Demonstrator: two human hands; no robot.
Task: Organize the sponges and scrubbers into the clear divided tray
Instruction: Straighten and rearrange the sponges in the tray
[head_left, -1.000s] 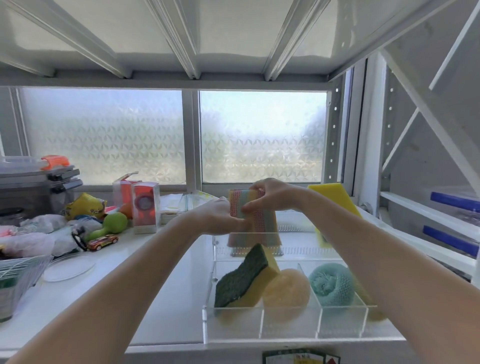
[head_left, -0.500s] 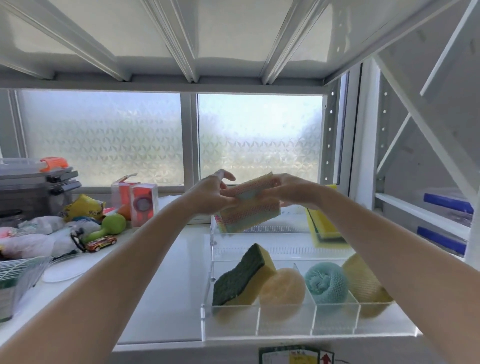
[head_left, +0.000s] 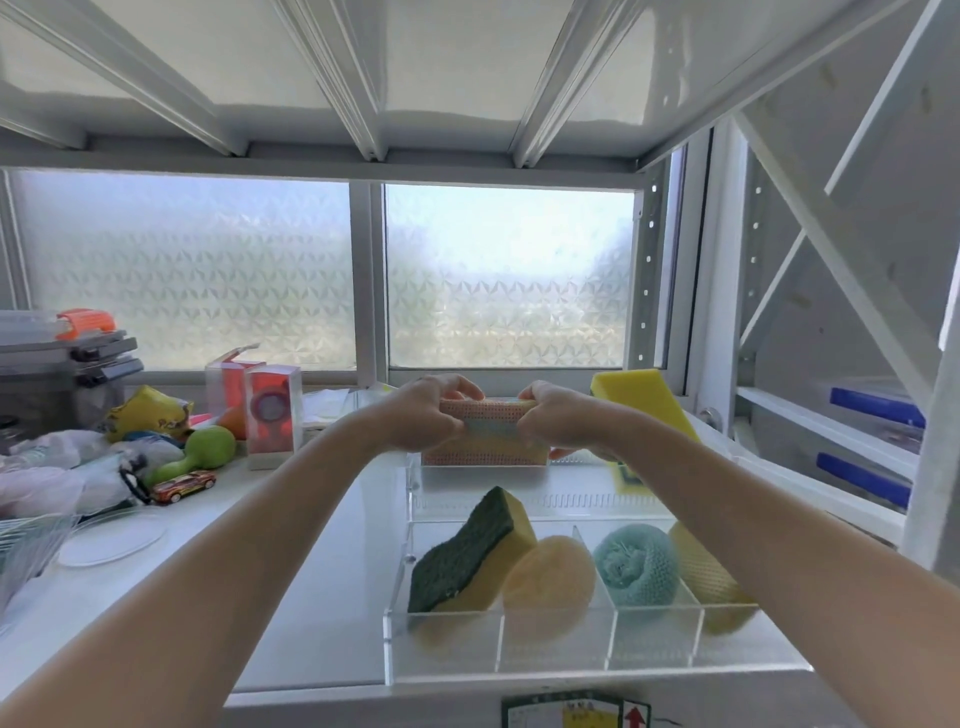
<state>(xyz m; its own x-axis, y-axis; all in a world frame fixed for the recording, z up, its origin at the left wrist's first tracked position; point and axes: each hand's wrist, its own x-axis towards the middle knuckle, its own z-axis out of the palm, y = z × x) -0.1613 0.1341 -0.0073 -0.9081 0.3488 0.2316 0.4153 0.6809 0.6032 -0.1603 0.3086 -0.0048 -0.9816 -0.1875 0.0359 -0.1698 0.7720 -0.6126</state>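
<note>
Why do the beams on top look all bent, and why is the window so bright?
Head view: the wide-angle lens splays the shelf beams outward; daylight through the frosted window backlights everything, so the mesh sponge held by both hands looks washed-out and slightly soft.

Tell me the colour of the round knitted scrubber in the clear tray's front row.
Teal, or light blue-green: the round knitted scrubber, seen in the head view.

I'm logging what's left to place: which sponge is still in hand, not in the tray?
The striped mesh sponge, gripped at its ends by the left hand and right hand; the others sit in the clear tray.
</note>
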